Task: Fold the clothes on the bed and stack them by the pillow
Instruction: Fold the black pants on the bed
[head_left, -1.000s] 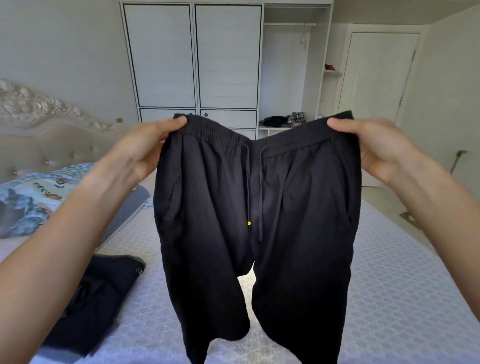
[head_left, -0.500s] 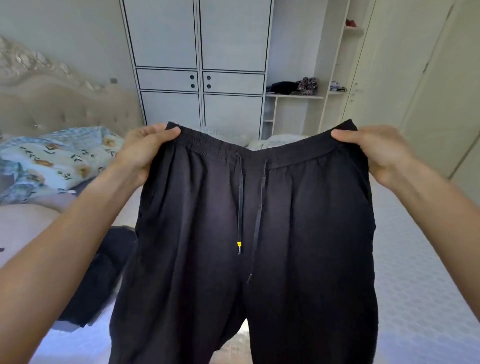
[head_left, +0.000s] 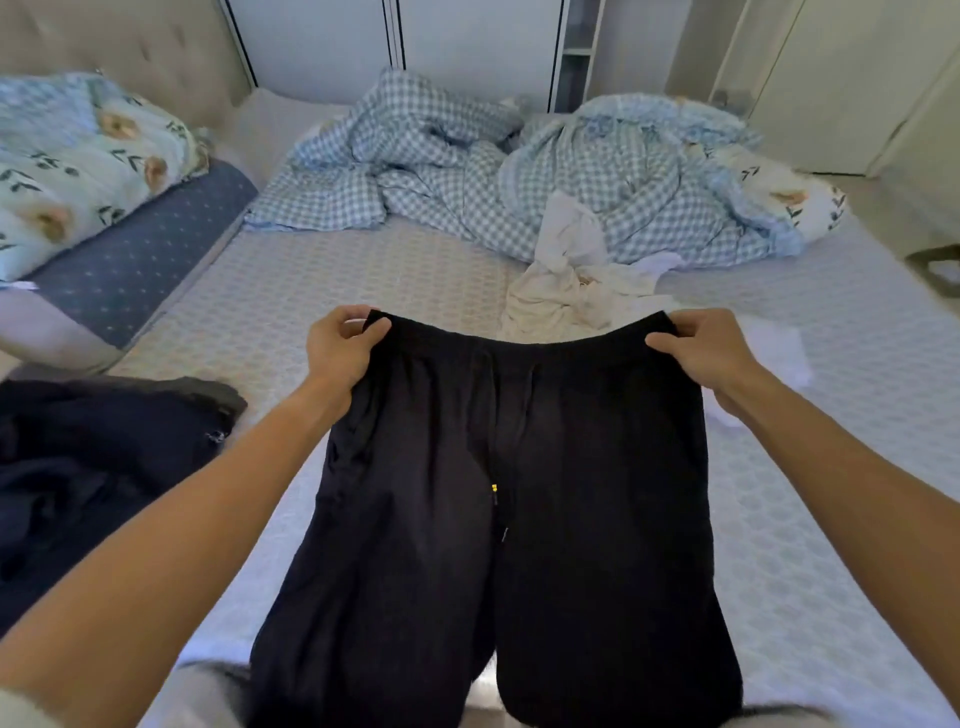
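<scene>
While both arms reach forward over the bed (head_left: 363, 270), left hand (head_left: 340, 351) and right hand (head_left: 704, 353) pinch the black shorts' (head_left: 519, 519) waistband corners.

A pair of shorts (head_left: 519, 519) hangs spread in the middle foreground above the bed (head_left: 311, 291), the left hand (head_left: 340, 348) pinching the waistband's left corner and the right hand (head_left: 701, 348) its right corner. To the left of the shorts a heap of clothing (head_left: 93, 467) lies on the bed's near left edge, and further back on the left a pillow (head_left: 78, 161) rests by the headboard (head_left: 130, 47). Just behind the waistband lies a crumpled garment (head_left: 566, 280), with a rumpled quilt (head_left: 519, 171) spread across the far side of the bed behind it and a wardrobe (head_left: 467, 47) beyond.
</scene>
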